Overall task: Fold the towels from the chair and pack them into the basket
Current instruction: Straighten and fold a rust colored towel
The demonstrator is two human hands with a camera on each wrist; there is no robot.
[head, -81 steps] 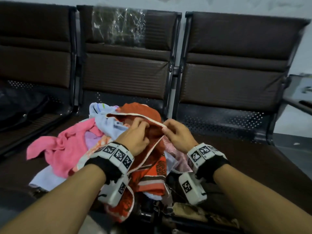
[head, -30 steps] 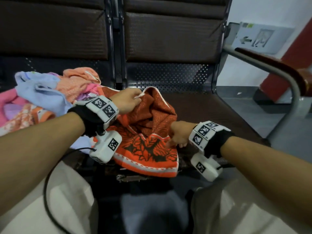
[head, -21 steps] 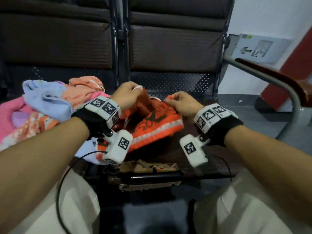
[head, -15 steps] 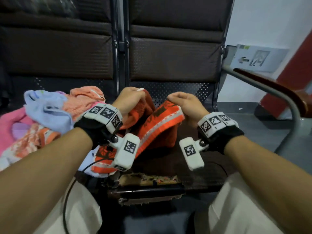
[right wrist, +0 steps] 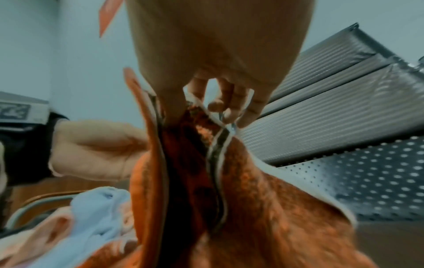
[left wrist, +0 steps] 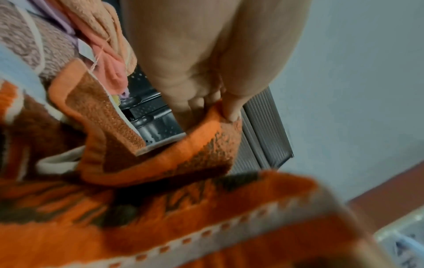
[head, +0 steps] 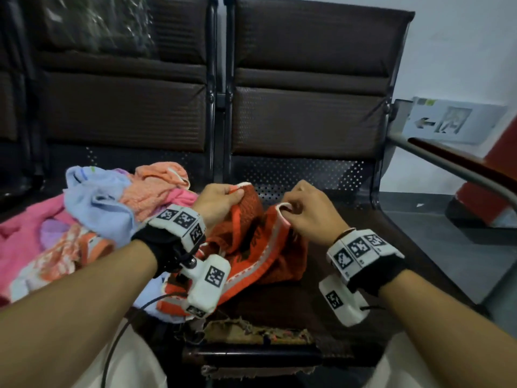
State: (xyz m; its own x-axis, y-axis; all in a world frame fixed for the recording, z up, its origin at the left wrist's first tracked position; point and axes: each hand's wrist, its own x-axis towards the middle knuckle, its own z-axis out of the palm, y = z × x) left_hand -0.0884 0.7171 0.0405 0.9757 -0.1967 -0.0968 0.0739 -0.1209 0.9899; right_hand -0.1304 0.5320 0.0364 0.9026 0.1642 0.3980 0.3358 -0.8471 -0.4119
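An orange patterned towel (head: 260, 247) with a white border hangs bunched between both hands above the right seat. My left hand (head: 221, 201) pinches one edge of it near a corner; the left wrist view shows the thumb pressed on the orange hem (left wrist: 215, 116). My right hand (head: 307, 211) pinches the white border further right, fingers curled round it (right wrist: 220, 110). A heap of unfolded towels (head: 92, 217), pink, light blue and peach, lies on the left seat. A woven basket rim (head: 257, 331) shows below the seat's front edge.
Dark brown bench seats (head: 307, 121) with perforated metal backs stand ahead. A metal armrest (head: 461, 169) with a wooden top runs on the right. Bare seat surface (head: 377, 247) lies to the right of the towel. A cable (head: 117, 331) trails from my left wrist.
Both hands have raised the orange towel off the seat and shifted their grips along its white border. The view has tilted up a little.
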